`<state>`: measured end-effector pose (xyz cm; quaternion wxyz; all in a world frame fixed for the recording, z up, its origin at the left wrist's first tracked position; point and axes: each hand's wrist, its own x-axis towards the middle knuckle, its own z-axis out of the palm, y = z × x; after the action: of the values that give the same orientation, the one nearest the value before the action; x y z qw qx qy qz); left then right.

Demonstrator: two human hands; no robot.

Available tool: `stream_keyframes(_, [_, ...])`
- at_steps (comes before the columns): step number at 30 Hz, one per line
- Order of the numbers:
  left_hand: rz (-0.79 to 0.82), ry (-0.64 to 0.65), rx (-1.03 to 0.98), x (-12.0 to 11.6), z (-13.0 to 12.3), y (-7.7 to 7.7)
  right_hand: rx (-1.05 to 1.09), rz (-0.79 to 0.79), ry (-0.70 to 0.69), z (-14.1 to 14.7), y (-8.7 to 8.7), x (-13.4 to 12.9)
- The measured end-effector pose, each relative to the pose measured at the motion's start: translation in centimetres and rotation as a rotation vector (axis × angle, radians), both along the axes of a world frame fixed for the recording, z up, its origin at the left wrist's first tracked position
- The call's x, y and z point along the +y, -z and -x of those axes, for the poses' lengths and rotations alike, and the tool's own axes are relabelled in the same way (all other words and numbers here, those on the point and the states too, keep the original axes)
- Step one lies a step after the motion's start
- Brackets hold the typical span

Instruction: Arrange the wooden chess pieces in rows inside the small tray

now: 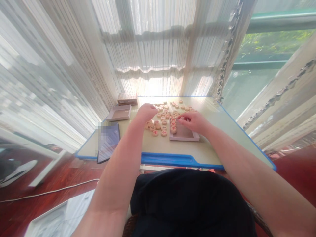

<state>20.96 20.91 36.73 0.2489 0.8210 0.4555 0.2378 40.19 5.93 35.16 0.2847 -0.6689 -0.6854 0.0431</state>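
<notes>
Round wooden xiangqi pieces with red or dark characters lie scattered on the pale table. A shallow box tray at their near right holds a column of red-marked xiangqi pieces along its left side. My left hand is at the left edge of the scattered pieces. Its fingers are bent together, and what they hold, if anything, is hidden. Over the tray's far edge, my right hand has thumb and forefinger apart beside the top of the column. I see nothing held between them.
Another shallow tray sits at the far left, near a stacked box. A dark-edged tablet lies at the table's left. The table has a blue rim, and sheer curtains hang behind it.
</notes>
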Motion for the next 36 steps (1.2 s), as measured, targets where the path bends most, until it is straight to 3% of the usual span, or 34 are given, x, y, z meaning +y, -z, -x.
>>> stream_keyframes(3, [0.012, 0.1, 0.258, -0.6, 0.2, 0.1, 0.024, -0.021, -0.004, -0.1, 0.4, 0.2])
stream_keyframes(6, [0.025, 0.144, 0.382, -0.9, 0.1, 0.2, 0.038, -0.021, -0.02, -0.2, 0.6, 0.2])
stream_keyframes(15, [0.043, 0.154, 0.438, -0.9, 0.1, -0.2, 0.036, 0.059, -0.036, 0.4, -0.1, -0.3])
stream_keyframes(23, [0.037, 0.171, 0.433, -1.3, 0.0, -0.4, -0.01, 0.026, -0.034, -0.1, 0.1, 0.1])
stream_keyframes(30, [0.028, 0.073, 0.239, -1.4, -0.5, -0.8, 0.009, 0.011, -0.058, -0.1, 0.3, 0.2])
stream_keyframes(36, [0.278, 0.252, -0.245, -2.9, -1.8, -0.3, 0.013, -0.086, -0.04, 0.3, 0.3, 0.1])
